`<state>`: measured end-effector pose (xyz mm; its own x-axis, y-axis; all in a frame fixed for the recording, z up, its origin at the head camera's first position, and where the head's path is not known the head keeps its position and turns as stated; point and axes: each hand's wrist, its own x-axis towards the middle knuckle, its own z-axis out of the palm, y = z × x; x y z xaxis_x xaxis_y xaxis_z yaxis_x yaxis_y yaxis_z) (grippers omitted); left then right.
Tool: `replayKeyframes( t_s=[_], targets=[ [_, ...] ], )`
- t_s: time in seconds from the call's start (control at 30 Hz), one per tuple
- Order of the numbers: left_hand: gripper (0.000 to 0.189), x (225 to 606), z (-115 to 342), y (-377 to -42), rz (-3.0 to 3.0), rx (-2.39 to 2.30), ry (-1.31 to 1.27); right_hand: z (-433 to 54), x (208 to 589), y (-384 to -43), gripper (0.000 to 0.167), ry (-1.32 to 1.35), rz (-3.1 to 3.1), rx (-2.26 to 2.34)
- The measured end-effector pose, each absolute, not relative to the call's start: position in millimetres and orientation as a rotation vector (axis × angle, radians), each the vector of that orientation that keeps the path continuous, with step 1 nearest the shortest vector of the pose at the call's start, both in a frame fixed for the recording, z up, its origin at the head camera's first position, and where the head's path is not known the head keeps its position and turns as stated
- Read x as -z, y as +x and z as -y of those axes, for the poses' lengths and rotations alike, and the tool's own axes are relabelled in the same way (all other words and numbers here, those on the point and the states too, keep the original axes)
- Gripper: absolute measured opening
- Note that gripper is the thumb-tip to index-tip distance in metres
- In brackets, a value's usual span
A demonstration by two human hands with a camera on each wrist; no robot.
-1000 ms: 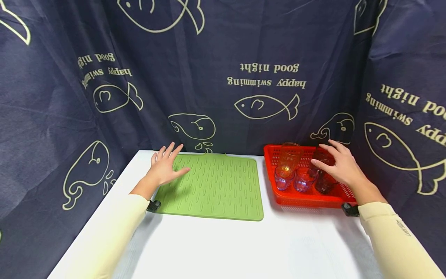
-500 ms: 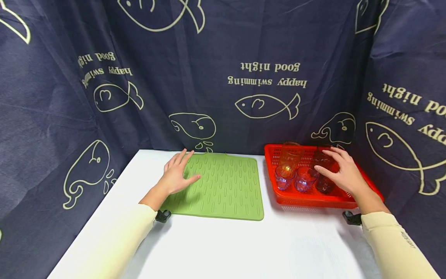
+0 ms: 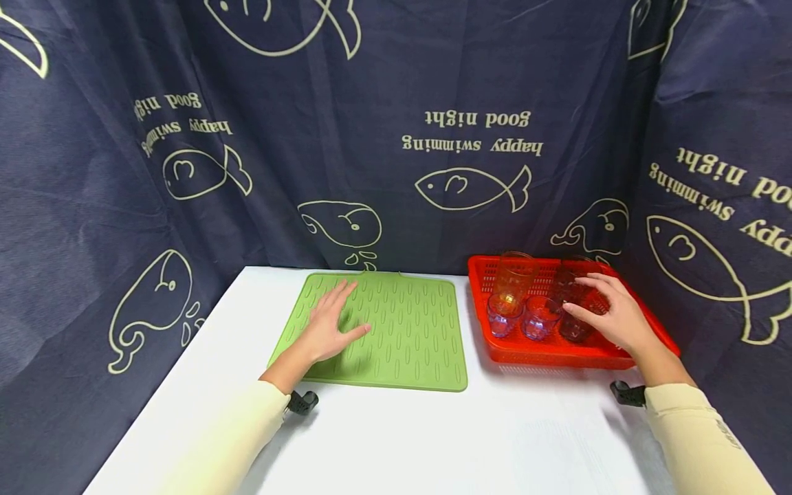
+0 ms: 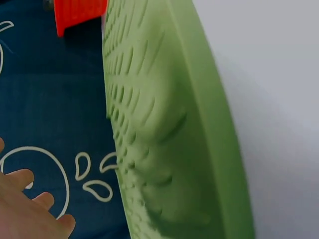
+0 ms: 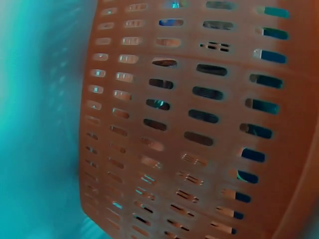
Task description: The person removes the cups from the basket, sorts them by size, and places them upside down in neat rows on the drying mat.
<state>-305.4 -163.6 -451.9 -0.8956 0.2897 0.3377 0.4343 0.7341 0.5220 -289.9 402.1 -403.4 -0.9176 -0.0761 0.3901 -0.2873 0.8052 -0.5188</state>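
My left hand (image 3: 328, 333) hovers over a green ribbed mat (image 3: 408, 337), its fingers spread and nothing in them. In the left wrist view the tips of the left hand (image 4: 35, 209) appear beside the green mat (image 4: 159, 99). On the right, a red slotted basket (image 3: 557, 356) holds an amber tumbler (image 3: 515, 275), two small purplish glasses (image 3: 504, 317) and darker glasses (image 3: 575, 330). My right hand (image 3: 619, 320) is above the basket's right part, thumb and fingers apart near the dark glasses; contact is not visible. The basket wall (image 5: 174, 109) fills the right wrist view.
A white table (image 3: 433, 440) lies under the mat and basket. Dark blue curtains (image 3: 371, 137) printed with fish and whales stand close behind and at both sides. The basket's right end is near the right curtain (image 3: 711, 316).
My left hand has moved right and a little nearer to me over the mat. The right hand has shifted slightly right and nearer to me. The glasses have not visibly moved.
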Motion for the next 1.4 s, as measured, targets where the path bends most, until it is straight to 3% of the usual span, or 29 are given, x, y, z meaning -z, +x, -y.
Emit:
replayKeyframes(
  t_s=[0.43,0.9,1.4],
  targets=[
    [0.086,461.9,139.3,-286.9,2.605,1.211,-0.655,-416.3,414.0,-291.0,0.066,0.19,2.707,-0.843],
    [0.081,468.4,114.8,-255.1,2.59,1.561,-0.673,-437.4,411.6,-303.2,0.092,0.121,2.981,-0.806],
    [0.075,476.2,98.7,-239.6,2.466,1.868,-0.766,-457.1,415.4,-317.4,0.096,0.164,3.117,-0.896]
  ],
)
